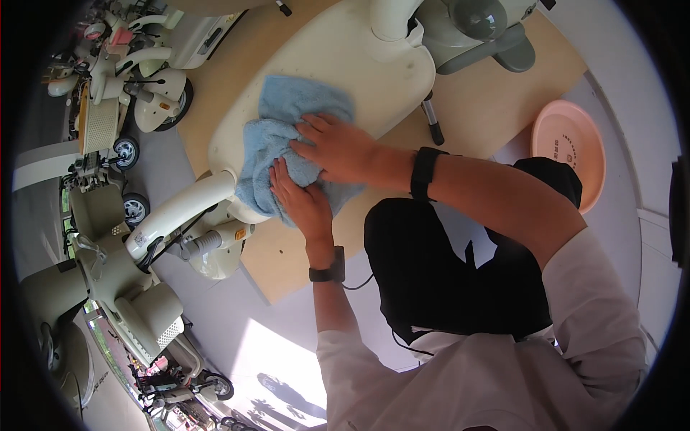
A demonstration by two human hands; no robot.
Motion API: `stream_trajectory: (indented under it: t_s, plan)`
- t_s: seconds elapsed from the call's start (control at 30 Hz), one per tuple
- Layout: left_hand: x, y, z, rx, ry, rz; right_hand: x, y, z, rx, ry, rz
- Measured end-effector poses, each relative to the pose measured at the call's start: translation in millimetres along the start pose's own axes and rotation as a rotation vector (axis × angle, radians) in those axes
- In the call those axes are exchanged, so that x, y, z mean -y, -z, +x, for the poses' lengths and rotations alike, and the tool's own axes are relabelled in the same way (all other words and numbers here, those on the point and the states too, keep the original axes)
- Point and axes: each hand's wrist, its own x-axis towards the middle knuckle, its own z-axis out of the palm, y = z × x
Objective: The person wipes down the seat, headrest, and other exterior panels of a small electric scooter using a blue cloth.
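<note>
A light blue towel [287,118], partly folded and rumpled, lies over the cream footboard [338,43] of a scooter. My right hand [339,147] comes in from the right and rests on the towel with fingers spread apart. Just nearer to me, my left hand [305,205] lies on the same cloth, its fingers stretched out flat. The towel hangs past the board's near edge beneath my hands. A curved cream tube [183,205] rises from the board's left end. The footboard surface under the cloth is hidden.
The scooter stands on a wooden platform [489,93] with a dark stand leg [434,126] near its edge. A pink basin [589,140] sits on the floor at the right, beyond my knee. Several other scooters, including a cream one [159,100], crowd the left side.
</note>
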Motion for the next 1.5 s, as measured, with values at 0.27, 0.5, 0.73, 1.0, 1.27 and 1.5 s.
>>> stream_trajectory:
  t_s: [0.27,0.5,0.73,1.0,1.27,1.5]
  plan:
    - [-75.3,-50.3,70.9,0.145,-0.17,-0.126,-50.5,50.7,-26.7,0.039,-0.449,-0.3]
    - [-30.8,-16.4,35.4,0.099,-0.165,-0.113,-23.5,30.0,-12.5,0.063,-0.234,-0.159]
    - [27.7,33.1,-2.2,0.129,-0.023,0.054,15.6,-21.4,15.7,-0.071,0.053,0.018]
    - [12.9,-2.4,31.1,0.136,0.06,-0.012,-1.0,-2.4,21.3,0.004,-0.07,0.018]
    - [-72.9,-59.7,89.4,0.222,-0.161,-0.056,-69.0,51.0,-22.3,-0.065,-0.326,-0.274]
    - [-89.2,-62.7,71.0,0.247,-0.258,-0.116,-64.4,74.9,-41.7,0.205,-0.468,-0.269]
